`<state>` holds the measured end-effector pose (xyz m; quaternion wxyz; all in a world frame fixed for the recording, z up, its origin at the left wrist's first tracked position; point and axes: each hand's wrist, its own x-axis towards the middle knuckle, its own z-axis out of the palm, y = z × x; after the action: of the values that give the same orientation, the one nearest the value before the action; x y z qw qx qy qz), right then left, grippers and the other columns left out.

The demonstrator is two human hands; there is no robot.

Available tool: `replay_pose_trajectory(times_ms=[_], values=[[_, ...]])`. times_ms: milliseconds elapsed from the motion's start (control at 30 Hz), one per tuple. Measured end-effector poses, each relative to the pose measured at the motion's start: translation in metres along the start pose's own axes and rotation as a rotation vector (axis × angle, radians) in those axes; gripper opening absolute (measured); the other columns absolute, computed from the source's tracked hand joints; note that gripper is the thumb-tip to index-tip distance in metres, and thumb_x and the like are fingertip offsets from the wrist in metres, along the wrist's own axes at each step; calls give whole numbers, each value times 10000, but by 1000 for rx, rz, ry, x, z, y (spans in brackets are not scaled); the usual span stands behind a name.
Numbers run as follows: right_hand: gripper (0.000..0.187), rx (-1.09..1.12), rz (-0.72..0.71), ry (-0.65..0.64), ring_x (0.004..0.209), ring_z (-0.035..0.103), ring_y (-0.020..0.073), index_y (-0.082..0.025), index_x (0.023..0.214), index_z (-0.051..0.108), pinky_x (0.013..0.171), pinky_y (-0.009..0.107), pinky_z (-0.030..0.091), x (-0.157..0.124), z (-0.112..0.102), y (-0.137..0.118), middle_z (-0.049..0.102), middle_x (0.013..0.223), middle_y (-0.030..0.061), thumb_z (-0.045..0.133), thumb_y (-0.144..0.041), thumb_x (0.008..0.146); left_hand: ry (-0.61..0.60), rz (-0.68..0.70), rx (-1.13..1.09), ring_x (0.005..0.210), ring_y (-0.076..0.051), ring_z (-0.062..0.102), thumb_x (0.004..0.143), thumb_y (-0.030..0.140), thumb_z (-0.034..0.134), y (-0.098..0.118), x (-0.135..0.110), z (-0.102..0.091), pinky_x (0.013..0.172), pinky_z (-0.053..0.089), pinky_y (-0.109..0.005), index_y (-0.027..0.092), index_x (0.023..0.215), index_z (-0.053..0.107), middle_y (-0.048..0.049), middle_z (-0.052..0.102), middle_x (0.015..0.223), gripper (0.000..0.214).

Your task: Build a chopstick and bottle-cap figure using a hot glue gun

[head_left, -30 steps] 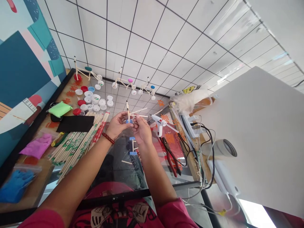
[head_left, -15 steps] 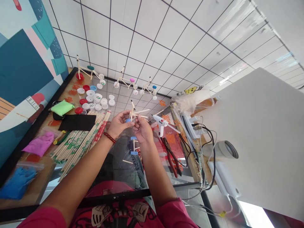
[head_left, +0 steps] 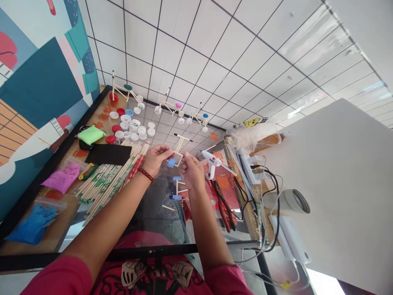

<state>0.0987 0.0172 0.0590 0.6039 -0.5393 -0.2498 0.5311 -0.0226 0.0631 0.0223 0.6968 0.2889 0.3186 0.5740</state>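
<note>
Over the glass tabletop (head_left: 159, 217) both my hands hold a small model of thin sticks with a blue bottle cap (head_left: 171, 162) at its lower end. My left hand (head_left: 157, 157) pinches the stick frame (head_left: 179, 144) near the cap. My right hand (head_left: 193, 172) is closed on the frame's other side, fingers curled. Below the hands lies a second stick piece with two blue caps (head_left: 176, 187). A white glue gun (head_left: 212, 161) stands just right of my right hand.
Bundles of chopsticks (head_left: 107, 180) lie left of the hands, with loose bottle caps (head_left: 130, 127) behind. Three finished stick bicycles (head_left: 172, 108) stand along the tiled wall. Red pliers (head_left: 222, 205), cables and a power strip (head_left: 250, 164) crowd the right. Green, pink and blue clay bags sit left.
The stick model has been turned in my hands, so its blue cap now hangs lower and the frame tilts right. The view has shifted slightly right.
</note>
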Motion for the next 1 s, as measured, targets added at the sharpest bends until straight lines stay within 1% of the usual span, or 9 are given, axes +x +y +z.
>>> replay_pose_trajectory(times_ms=[67,133,233,433,633,700,800,933,1000], values=[[331,-114,-211,74,597,530,83,-176,875,708,530,205,420,-2,1,0,661,735,-17,792,-411,658,-13,0,8,609,-133,654,509,345,901,0,-1,0,615,509,-257,152,710,668,0,690,636,363],[346,-193,-310,58,705,596,123,-178,918,725,649,249,484,-1,3,-2,704,812,9,785,-402,662,-41,8,34,621,-132,657,515,346,899,0,-1,0,637,520,-264,152,705,674,-6,701,658,353],[316,-261,-337,24,706,595,144,-170,860,739,682,284,498,5,7,-7,703,770,11,769,-418,668,-84,14,73,641,-131,662,522,344,899,-2,-2,-1,672,535,-272,152,706,688,-14,714,683,340],[240,-271,-355,46,617,519,107,-168,744,742,644,259,462,9,8,-8,626,635,-30,775,-393,668,-86,3,66,645,-133,664,500,339,908,-3,-2,-1,684,540,-277,151,696,686,-10,719,684,351],[246,-269,-413,40,675,557,130,-176,774,744,678,275,475,8,6,-2,668,712,-10,780,-399,675,-93,36,72,701,-140,667,542,336,889,-5,0,-2,734,539,-295,151,745,677,-28,724,738,348],[231,-251,-444,83,680,553,127,-185,784,747,688,275,473,9,6,-1,663,722,-13,777,-390,681,-110,87,103,836,-163,681,541,295,888,-6,1,-2,821,535,-320,165,864,687,-54,739,893,402],[192,-265,-483,151,651,514,119,-196,772,749,647,261,453,10,8,1,604,664,-29,766,-371,692,-118,235,259,1056,-207,642,483,199,896,-7,0,-2,972,488,-371,204,1043,677,-79,692,1129,601],[186,-343,-519,156,639,482,117,-196,723,736,630,255,446,12,15,6,544,633,-35,749,-381,717,-54,483,589,1077,-231,607,558,216,860,-10,-3,-1,971,486,-387,229,1054,696,-80,656,1140,522],[193,-375,-530,131,647,489,117,-194,715,732,656,256,457,11,17,8,548,638,-34,740,-385,736,-11,544,671,1031,-223,607,617,244,833,-13,-4,-1,938,500,-379,227,1050,702,-78,659,1099,453]])
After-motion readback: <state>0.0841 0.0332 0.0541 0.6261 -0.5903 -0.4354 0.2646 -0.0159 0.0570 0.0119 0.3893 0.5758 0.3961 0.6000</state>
